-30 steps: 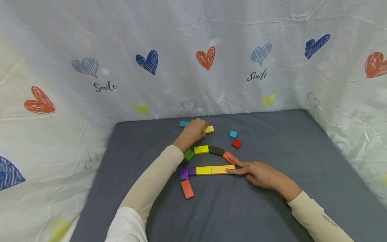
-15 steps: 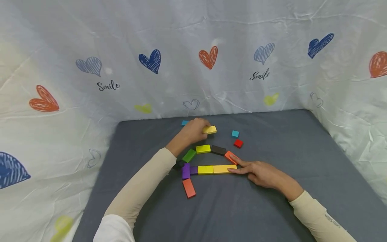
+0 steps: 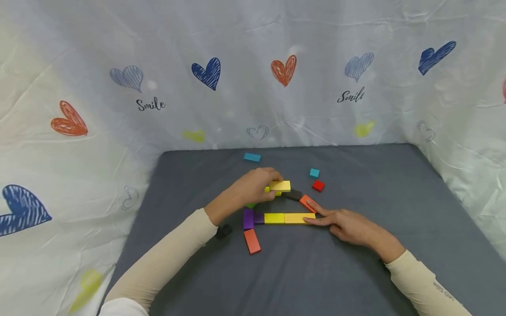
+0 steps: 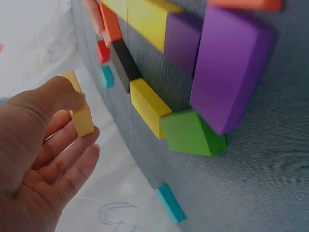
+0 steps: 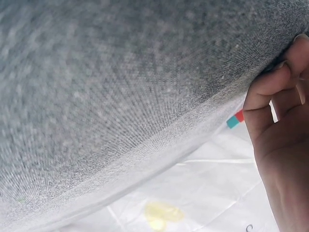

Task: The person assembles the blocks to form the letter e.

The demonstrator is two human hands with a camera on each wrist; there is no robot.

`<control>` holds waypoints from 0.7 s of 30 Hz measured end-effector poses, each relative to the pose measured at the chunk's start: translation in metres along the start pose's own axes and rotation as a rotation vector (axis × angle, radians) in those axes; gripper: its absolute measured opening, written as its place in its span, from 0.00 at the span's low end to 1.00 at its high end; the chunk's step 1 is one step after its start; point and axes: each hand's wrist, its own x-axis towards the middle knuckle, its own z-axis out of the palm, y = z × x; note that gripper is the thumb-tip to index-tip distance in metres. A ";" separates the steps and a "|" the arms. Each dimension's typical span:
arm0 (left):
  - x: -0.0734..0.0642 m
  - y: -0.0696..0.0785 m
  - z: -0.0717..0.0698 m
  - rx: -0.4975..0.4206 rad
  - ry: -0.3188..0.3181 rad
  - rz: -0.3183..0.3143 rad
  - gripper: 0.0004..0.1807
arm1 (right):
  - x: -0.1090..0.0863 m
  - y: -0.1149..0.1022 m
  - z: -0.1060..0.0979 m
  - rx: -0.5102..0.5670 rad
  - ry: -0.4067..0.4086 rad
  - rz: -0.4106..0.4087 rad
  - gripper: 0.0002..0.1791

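My left hand (image 3: 253, 188) pinches a pale yellow block (image 3: 281, 186) between thumb and fingers, above the curved row. In the left wrist view, the thumb lies across that block (image 4: 83, 116). Beneath it are a bright yellow block (image 4: 149, 107), a dark block (image 3: 293, 195) and a green block (image 4: 190, 133), partly hidden in the head view. My right hand (image 3: 349, 226) extends two fingers: one touches the orange block (image 3: 306, 202) ending the curve, the other the light orange block (image 3: 296, 218) of the straight row. That row also has a yellow block (image 3: 274, 218) and purple blocks (image 3: 248, 218).
A coral block (image 3: 252, 241) lies in front of the purple ones. Farther back on the grey cloth (image 3: 356, 175) are a long blue block (image 3: 252, 157), a small blue block (image 3: 314, 173) and a red block (image 3: 318, 186). A black piece (image 3: 223, 231) sits beside the left wrist.
The left hand has lifted the pale yellow block and brought it nearer, over the curved row, uncovering the long blue block behind. The right hand keeps touching the same two blocks.
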 end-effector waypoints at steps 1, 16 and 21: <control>-0.005 0.004 -0.001 0.002 -0.007 0.014 0.21 | 0.000 0.000 0.000 0.001 -0.001 -0.001 0.50; -0.058 0.038 0.001 0.007 -0.114 0.177 0.18 | 0.000 -0.002 0.000 -0.018 0.001 0.014 0.48; -0.068 0.037 0.005 0.019 -0.135 0.206 0.18 | 0.001 -0.002 0.001 -0.021 0.005 -0.001 0.47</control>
